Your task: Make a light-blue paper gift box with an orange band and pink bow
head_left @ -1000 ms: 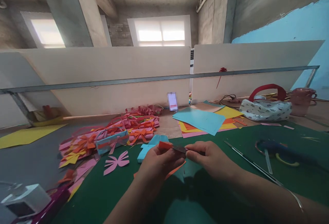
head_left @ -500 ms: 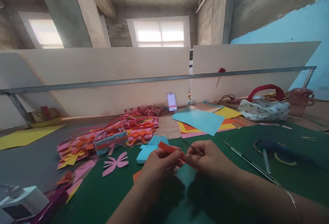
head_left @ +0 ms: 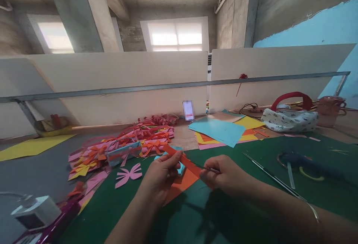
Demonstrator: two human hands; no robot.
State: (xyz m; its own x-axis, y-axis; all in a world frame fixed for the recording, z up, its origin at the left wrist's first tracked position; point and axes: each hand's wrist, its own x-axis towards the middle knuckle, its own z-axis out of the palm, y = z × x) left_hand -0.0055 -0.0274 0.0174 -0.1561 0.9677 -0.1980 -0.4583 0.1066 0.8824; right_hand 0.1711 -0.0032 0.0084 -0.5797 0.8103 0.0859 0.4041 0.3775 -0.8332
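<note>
My left hand (head_left: 160, 175) pinches one end of a narrow orange paper strip (head_left: 183, 160) above the green mat (head_left: 117, 206). My right hand (head_left: 225, 175) is closed round a thin dark metal tool (head_left: 205, 168), probably small scissors, whose tip meets the strip. A larger orange sheet (head_left: 183, 182) hangs from the strip, partly hidden behind my left hand. A light blue paper piece (head_left: 180, 167) lies just beyond my left fingers. Both hands are close together, a little above the mat.
A heap of pink, orange and yellow paper bows (head_left: 120, 145) lies left. A pink cut-out (head_left: 129, 174) rests on the mat. Stacked coloured sheets (head_left: 220, 132), a metal ruler (head_left: 275, 180), blue-handled scissors (head_left: 303, 162), a patterned pouch (head_left: 291, 119) and a white device (head_left: 35, 210) surround them.
The strip has been drawn out longer and now slants up to the left, with the orange sheet showing below it. My left hand has shifted slightly left and lower.
</note>
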